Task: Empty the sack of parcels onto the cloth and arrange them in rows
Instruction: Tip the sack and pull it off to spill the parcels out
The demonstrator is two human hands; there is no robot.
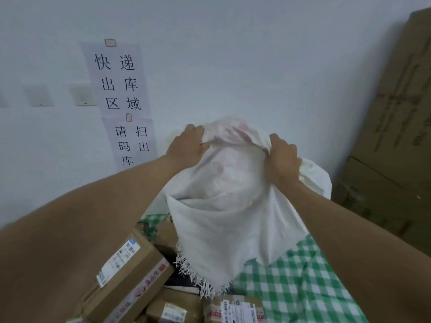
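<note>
While the left hand and right hand each clench a bunched corner of the upturned sack above the cloth, its limp, light weave looks easiest held there, with parcels heaped beneath.

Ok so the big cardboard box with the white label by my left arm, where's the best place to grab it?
Probably by its two long side faces, coming from above. The cardboard box lies tilted on the parcel pile with its labelled top facing up and clear, while other parcels crowd its lower end. Both the left hand and right hand grip the sack, so one must let go first.
</note>
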